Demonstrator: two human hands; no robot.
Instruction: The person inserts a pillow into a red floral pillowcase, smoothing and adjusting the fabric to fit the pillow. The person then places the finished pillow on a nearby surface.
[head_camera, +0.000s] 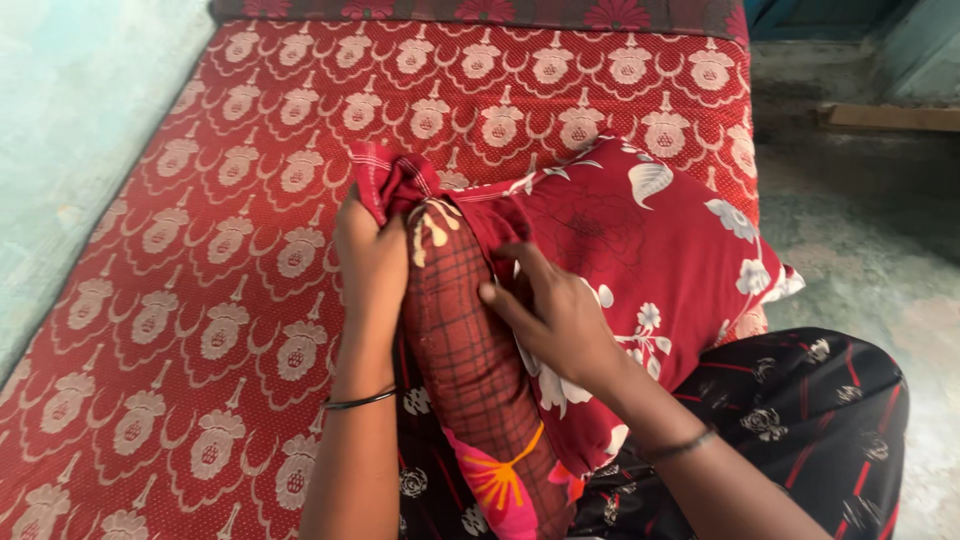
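Observation:
A pillow (465, 370) in dark red checked fabric with orange and pink flowers rests on my lap, partly inside a red pillowcase (640, 240) printed with white flowers. My left hand (370, 260) grips the bunched open edge of the pillowcase at the pillow's far end. My right hand (555, 315) presses on the pillow's side with its fingers tucked under the pillowcase edge. Each wrist wears a thin dark bangle.
A mattress (220, 230) covered in red cloth with a cream motif pattern fills the left and the far side. A pale wall (70, 120) runs along the left. Grey concrete floor (870, 230) lies on the right, with a wooden plank (890, 118) at the back. My dark patterned garment (810, 410) covers my knee.

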